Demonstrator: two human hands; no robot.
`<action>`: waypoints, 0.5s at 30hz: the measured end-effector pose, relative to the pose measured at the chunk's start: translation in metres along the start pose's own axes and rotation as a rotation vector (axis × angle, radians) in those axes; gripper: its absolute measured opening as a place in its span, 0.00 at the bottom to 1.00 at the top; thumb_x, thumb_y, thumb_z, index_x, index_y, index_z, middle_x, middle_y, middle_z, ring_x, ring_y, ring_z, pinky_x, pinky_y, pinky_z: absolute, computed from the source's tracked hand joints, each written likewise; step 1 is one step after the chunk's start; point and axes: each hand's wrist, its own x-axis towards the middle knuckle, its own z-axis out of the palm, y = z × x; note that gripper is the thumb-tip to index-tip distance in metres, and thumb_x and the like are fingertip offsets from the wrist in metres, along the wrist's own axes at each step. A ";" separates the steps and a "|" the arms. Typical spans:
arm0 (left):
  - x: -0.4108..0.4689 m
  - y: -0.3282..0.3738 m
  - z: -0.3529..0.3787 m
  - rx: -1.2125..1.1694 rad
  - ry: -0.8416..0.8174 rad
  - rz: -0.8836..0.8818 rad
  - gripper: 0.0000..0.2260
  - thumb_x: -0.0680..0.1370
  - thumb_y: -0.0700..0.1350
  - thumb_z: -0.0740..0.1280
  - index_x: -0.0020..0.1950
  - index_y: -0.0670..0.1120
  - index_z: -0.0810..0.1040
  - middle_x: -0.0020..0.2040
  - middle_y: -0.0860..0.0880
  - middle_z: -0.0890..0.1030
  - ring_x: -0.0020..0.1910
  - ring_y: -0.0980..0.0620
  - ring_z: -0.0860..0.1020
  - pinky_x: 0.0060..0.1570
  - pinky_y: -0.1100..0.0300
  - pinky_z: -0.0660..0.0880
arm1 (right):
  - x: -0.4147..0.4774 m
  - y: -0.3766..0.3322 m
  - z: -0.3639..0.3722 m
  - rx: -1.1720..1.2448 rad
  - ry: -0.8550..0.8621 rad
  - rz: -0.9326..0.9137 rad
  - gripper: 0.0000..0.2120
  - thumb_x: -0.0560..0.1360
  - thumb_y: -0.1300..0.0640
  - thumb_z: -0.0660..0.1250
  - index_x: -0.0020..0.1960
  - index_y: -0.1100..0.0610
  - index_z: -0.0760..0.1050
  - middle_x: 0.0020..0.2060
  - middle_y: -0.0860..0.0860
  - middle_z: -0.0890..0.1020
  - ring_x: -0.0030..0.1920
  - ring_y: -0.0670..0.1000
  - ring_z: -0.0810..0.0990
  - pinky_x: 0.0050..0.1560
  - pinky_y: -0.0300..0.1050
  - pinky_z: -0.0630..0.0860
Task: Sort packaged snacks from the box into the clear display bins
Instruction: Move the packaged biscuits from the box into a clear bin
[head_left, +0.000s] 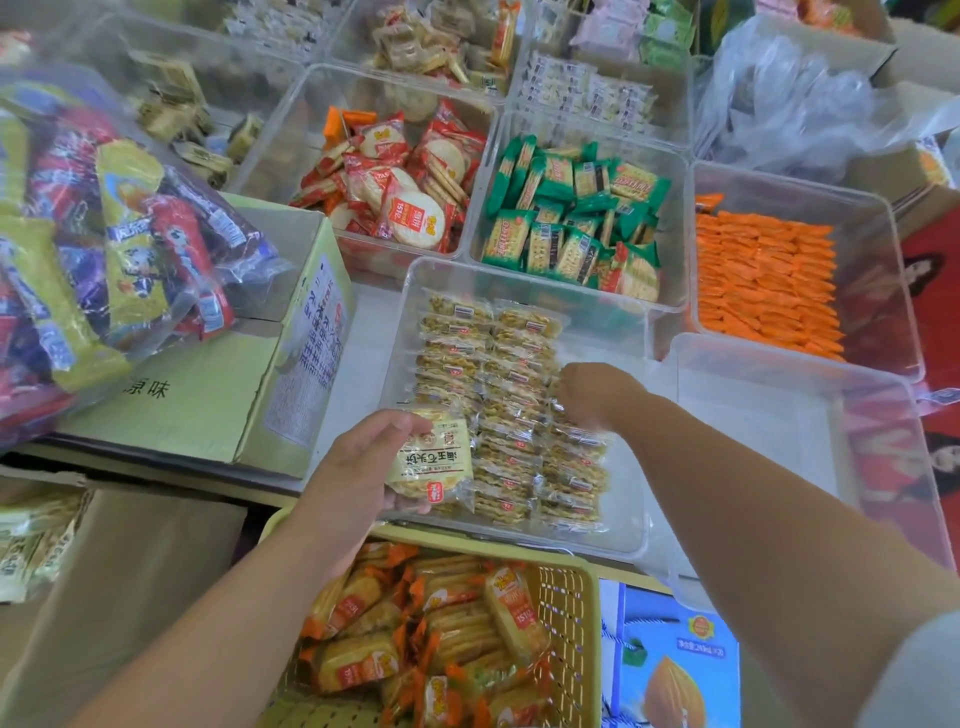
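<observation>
Pack (434, 467) clamped in left hand (358, 467), thumb on top, fingers curled beneath. Clear bin (626, 499) just beyond those fingertips. Right hand (592, 395) fingers curled down onto packet rows (498, 374) inside; grip unclear.

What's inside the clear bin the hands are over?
Rows of clear-wrapped yellow snack packets line the bin. The right hand covers a few; anything beneath is hidden.
</observation>
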 end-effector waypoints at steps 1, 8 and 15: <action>0.000 0.000 0.000 0.006 -0.001 0.003 0.13 0.86 0.49 0.61 0.51 0.50 0.85 0.56 0.53 0.84 0.51 0.41 0.86 0.45 0.48 0.83 | 0.001 -0.002 0.002 0.043 -0.021 0.011 0.19 0.86 0.53 0.49 0.66 0.61 0.72 0.63 0.60 0.78 0.61 0.61 0.76 0.61 0.53 0.74; 0.001 0.003 0.003 0.020 0.029 -0.002 0.13 0.86 0.50 0.60 0.50 0.50 0.84 0.50 0.56 0.86 0.49 0.41 0.86 0.43 0.50 0.83 | 0.000 -0.009 0.020 0.246 0.077 0.121 0.24 0.84 0.45 0.49 0.64 0.61 0.73 0.60 0.61 0.78 0.56 0.61 0.77 0.55 0.52 0.73; -0.002 0.005 0.012 0.073 0.072 0.024 0.11 0.86 0.51 0.61 0.52 0.55 0.83 0.49 0.55 0.87 0.50 0.46 0.87 0.49 0.50 0.84 | -0.065 -0.025 0.028 0.395 0.519 -0.056 0.21 0.81 0.44 0.62 0.71 0.51 0.72 0.70 0.49 0.74 0.68 0.54 0.72 0.66 0.50 0.72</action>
